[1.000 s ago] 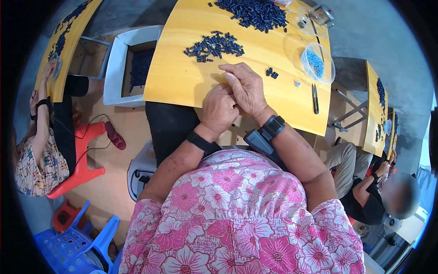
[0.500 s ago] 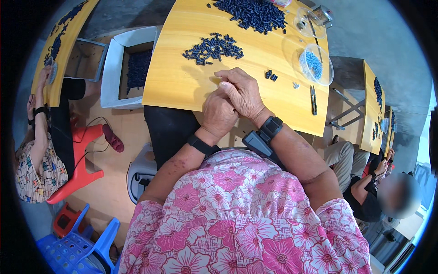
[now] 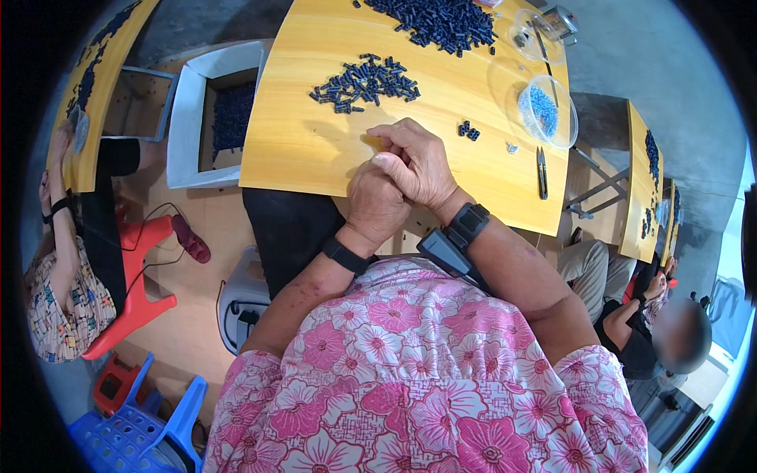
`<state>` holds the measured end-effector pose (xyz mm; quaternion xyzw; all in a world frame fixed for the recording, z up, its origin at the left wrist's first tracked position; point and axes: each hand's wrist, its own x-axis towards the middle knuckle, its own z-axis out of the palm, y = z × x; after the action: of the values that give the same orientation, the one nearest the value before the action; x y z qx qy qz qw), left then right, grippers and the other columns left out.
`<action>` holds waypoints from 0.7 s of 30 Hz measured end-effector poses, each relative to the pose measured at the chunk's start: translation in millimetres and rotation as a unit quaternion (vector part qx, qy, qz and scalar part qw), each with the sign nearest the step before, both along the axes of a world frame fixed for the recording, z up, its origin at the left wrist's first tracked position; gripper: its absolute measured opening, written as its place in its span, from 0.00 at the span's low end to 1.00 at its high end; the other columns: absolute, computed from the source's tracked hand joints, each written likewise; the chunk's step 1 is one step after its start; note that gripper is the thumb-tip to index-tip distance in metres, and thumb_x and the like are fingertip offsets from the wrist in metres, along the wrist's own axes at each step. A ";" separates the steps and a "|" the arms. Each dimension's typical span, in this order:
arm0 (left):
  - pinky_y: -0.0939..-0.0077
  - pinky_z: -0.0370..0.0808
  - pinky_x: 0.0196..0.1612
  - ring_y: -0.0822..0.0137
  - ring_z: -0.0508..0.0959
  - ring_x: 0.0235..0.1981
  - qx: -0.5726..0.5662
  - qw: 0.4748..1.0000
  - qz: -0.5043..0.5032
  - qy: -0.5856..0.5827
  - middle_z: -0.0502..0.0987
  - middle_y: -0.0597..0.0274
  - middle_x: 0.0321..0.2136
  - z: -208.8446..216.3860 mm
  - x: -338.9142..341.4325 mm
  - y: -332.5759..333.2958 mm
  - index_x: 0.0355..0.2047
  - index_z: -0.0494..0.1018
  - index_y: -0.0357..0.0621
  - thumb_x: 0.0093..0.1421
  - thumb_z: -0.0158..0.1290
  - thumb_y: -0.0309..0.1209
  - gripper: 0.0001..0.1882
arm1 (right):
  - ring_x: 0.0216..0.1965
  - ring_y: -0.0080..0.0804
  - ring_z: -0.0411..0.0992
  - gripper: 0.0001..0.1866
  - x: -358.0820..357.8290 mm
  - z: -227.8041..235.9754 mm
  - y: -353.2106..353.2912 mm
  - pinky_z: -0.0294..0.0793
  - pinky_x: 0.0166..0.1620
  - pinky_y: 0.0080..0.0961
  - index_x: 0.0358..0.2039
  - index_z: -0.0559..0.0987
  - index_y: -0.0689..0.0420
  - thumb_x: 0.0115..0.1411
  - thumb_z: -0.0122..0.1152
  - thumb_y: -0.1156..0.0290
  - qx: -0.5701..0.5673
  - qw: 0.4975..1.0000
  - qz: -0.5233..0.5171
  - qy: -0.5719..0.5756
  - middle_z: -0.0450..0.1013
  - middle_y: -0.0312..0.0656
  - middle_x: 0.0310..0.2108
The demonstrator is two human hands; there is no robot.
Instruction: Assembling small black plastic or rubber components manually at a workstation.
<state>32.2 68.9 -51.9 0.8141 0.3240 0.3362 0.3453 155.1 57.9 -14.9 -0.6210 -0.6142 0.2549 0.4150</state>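
The small black pieces nearest the hands lie loose in a pile on the tabletop, just beyond the fingers and touching neither hand. I judge them light, stiff and fairly smooth, so they may roll or slip; I would pinch one across its middle between thumb and forefinger, lightly. They don't look fragile.

My left hand is folded under my right hand, the two touching at the tabletop's near edge. The right grip curls over the left, its fingers bent; the left one's fingers are mostly hidden. I can't tell whether either grip is clenched or has anything inside.

To the right I see a little black cluster, then tiny clear bits, a slim dark tool and a clear tub of blue bits. A larger dark heap sits at the far side; a white box stands left of the tabletop.
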 end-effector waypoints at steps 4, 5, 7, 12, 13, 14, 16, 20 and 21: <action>0.56 0.74 0.37 0.51 0.78 0.33 -0.009 1.000 -0.002 0.014 0.78 0.55 0.30 1.4 0.3 -0.4 0.37 0.77 0.42 0.48 0.60 0.29 0.14 | 0.27 0.34 0.70 0.24 0.1 0.3 -0.3 0.72 0.33 0.26 0.43 0.80 0.59 0.56 0.61 0.52 0.007 1.000 0.005 -0.005 0.70 0.44 0.27; 0.56 0.74 0.36 0.51 0.77 0.34 -0.001 1.000 -0.001 0.027 0.78 0.55 0.30 0.2 -0.3 -0.8 0.37 0.77 0.42 0.48 0.59 0.30 0.14 | 0.27 0.34 0.70 0.24 0.0 0.0 -0.4 0.71 0.33 0.26 0.42 0.80 0.59 0.56 0.62 0.51 0.005 1.000 0.004 -0.002 0.70 0.44 0.27; 0.56 0.73 0.36 0.51 0.77 0.34 0.007 0.999 -0.001 0.041 0.78 0.55 0.30 -0.5 -0.7 -1.1 0.37 0.77 0.43 0.48 0.59 0.30 0.14 | 0.26 0.34 0.70 0.24 -0.3 -1.6 0.1 0.71 0.32 0.26 0.42 0.80 0.59 0.56 0.62 0.51 0.008 1.000 0.004 -0.006 0.70 0.44 0.27; 0.57 0.73 0.37 0.51 0.77 0.35 -0.001 1.000 0.001 0.027 0.77 0.55 0.30 -0.4 -1.7 -1.5 0.37 0.76 0.43 0.49 0.59 0.31 0.14 | 0.26 0.33 0.69 0.24 -0.9 -2.2 0.5 0.70 0.32 0.26 0.42 0.80 0.59 0.55 0.62 0.50 0.006 1.000 0.005 -0.006 0.69 0.43 0.26; 0.57 0.73 0.37 0.51 0.77 0.35 -0.001 1.000 0.000 0.026 0.77 0.55 0.30 0.7 -1.1 -1.5 0.37 0.76 0.43 0.49 0.59 0.31 0.14 | 0.26 0.33 0.68 0.25 -0.5 -3.3 0.6 0.70 0.31 0.26 0.42 0.80 0.59 0.55 0.62 0.49 0.012 1.000 0.008 -0.011 0.69 0.43 0.26; 0.57 0.73 0.37 0.51 0.77 0.35 -0.014 0.999 0.008 0.027 0.77 0.55 0.30 2.1 -0.2 -1.6 0.37 0.76 0.43 0.50 0.59 0.31 0.14 | 0.25 0.33 0.68 0.26 -0.1 -4.2 0.6 0.70 0.31 0.26 0.41 0.81 0.59 0.55 0.62 0.48 0.018 1.000 0.010 -0.015 0.68 0.43 0.25; 0.57 0.73 0.37 0.51 0.77 0.35 -0.028 0.999 0.016 0.028 0.76 0.55 0.31 5.2 1.1 -1.0 0.38 0.76 0.43 0.50 0.59 0.31 0.14 | 0.25 0.33 0.68 0.27 0.2 -4.4 0.5 0.70 0.31 0.27 0.41 0.81 0.59 0.54 0.62 0.46 0.019 1.000 0.011 -0.015 0.68 0.43 0.25; 0.57 0.74 0.37 0.50 0.77 0.36 -0.045 0.999 0.015 0.018 0.75 0.53 0.31 8.1 1.4 -0.1 0.37 0.75 0.41 0.51 0.59 0.31 0.13 | 0.26 0.34 0.68 0.30 0.5 -3.1 1.3 0.70 0.31 0.27 0.41 0.81 0.59 0.53 0.62 0.42 0.015 1.000 0.013 -0.020 0.67 0.43 0.25; 0.57 0.74 0.36 0.50 0.78 0.36 -0.046 0.999 0.016 0.019 0.76 0.53 0.31 8.2 1.1 -0.1 0.37 0.75 0.41 0.52 0.59 0.30 0.13 | 0.26 0.34 0.68 0.30 0.1 -3.3 1.2 0.70 0.31 0.27 0.41 0.81 0.59 0.53 0.62 0.42 0.015 1.000 0.013 -0.020 0.67 0.43 0.25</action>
<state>33.2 68.8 -43.7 0.7981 0.3587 0.3109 0.3712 155.2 59.1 -18.2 -0.6121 -0.6340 0.2385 0.4080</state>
